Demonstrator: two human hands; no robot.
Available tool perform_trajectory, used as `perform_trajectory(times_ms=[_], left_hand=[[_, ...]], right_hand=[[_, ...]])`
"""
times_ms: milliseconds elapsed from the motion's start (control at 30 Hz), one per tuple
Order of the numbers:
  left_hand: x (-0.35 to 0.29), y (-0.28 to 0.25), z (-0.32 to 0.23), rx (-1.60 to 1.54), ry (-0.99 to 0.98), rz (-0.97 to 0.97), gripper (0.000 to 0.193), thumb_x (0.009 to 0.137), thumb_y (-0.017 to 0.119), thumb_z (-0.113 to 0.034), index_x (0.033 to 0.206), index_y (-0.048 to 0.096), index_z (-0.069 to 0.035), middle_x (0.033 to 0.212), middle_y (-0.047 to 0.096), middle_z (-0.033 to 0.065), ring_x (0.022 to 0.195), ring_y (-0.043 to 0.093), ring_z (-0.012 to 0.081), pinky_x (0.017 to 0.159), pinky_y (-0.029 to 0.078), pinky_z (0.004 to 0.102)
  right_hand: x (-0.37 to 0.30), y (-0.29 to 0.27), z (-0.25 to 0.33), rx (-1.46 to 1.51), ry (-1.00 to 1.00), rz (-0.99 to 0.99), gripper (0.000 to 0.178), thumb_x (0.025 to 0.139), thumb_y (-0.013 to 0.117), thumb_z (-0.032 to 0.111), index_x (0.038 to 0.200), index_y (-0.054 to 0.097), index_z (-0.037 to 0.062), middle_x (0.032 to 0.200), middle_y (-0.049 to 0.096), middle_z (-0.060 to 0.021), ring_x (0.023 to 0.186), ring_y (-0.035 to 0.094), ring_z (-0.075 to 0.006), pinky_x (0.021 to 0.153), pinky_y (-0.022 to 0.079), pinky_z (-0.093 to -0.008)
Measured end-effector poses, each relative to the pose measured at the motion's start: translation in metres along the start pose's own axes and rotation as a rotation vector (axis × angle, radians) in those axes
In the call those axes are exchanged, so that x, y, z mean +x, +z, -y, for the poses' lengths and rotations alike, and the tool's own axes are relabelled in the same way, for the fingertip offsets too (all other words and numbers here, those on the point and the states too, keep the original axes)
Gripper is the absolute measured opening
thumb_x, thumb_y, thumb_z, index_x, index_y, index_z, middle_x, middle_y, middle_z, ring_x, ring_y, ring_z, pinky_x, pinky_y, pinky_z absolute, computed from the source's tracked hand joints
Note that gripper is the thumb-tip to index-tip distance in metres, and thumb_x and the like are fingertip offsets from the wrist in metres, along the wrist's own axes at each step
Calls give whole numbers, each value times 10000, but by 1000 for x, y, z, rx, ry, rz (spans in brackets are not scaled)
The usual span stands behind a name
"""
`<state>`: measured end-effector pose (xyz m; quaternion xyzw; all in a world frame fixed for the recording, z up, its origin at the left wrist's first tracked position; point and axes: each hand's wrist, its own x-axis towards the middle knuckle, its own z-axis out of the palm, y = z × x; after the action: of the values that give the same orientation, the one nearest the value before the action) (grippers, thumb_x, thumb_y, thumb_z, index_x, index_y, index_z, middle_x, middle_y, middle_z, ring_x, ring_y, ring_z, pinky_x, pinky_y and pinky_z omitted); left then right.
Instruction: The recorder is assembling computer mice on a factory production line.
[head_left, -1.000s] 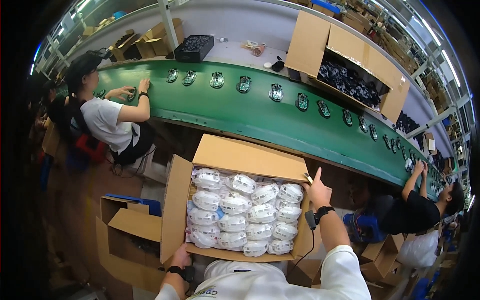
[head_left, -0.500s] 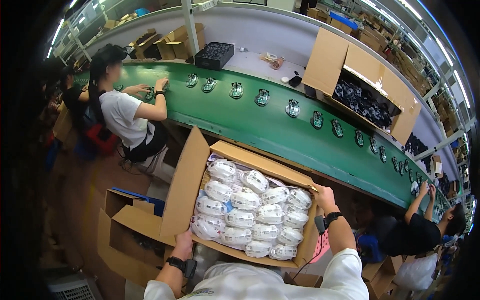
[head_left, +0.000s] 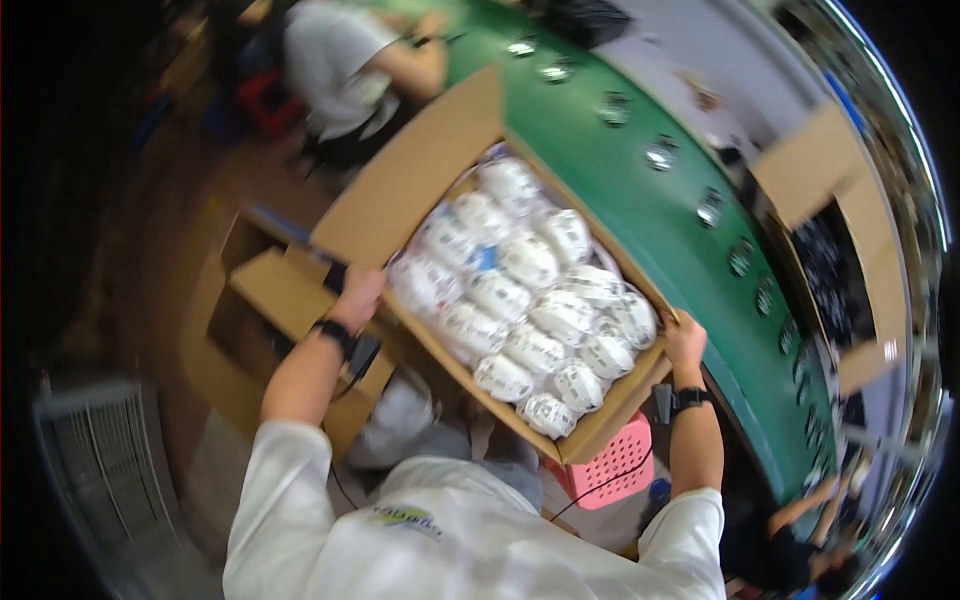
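At far left, a pale slatted unit [head_left: 105, 440] is standing, blurred; beside it an open box [head_left: 215, 330] is sitting near the left hand [head_left: 360, 293], which is gripping the left corner of the packed carton [head_left: 615, 410], its fingers curling in, partly hidden; a long flap [head_left: 425, 170] is standing up and outward there, so closing is apparently remaining undone; inside, wrapped white items [head_left: 528, 260] are lying in close rows, filling the visible layer, so packing is seemingly nearing or reaching its end, though deeper layers are staying hidden; below, a pink perforated piece [head_left: 610, 465] is showing, and whether the carton is touching it, I cannot tell; the right hand [head_left: 686, 338] is clasping the opposite corner, thumb over the rim; the carton is tilting before the person, beside the green surface [head_left: 690, 230], where circuit boards [head_left: 661, 153] are lying spaced out, evidently unfinished.
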<state>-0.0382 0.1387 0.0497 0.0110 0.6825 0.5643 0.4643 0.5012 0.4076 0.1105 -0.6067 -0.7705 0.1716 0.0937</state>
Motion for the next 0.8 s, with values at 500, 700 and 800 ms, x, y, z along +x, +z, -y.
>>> perform_trajectory(times_ms=[500, 700, 800], left_hand=[[-112, 7, 118, -309, 383, -473, 448, 990, 656, -232, 1340, 574, 34, 1303, 665, 180, 1214, 633, 237, 1023, 490, 347], [-119, 6, 385, -130, -226, -556, 236, 922, 596, -148, 1104, 639, -6, 983, 727, 169, 924, 709, 292, 849, 562, 371], [-93, 24, 413, 155, -356, -395, 351, 910, 611, -246, 1136, 633, 21, 1038, 719, 227, 995, 700, 374, 872, 565, 431]], right_hand=[[-180, -15, -4, -46, 100, -88, 458, 1067, 537, 338, 1118, 655, -102, 1091, 695, -284, 954, 648, -405, 900, 508, -452], [-241, 25, 13, 299, 788, 273, 406, 981, 608, 538, 1035, 559, 139, 775, 520, 3, 497, 348, -92, 403, 266, -267], [-238, 7, -6, 431, 863, 452, 268, 978, 555, 444, 1098, 620, 213, 878, 597, 64, 467, 275, -51, 415, 219, -223]])
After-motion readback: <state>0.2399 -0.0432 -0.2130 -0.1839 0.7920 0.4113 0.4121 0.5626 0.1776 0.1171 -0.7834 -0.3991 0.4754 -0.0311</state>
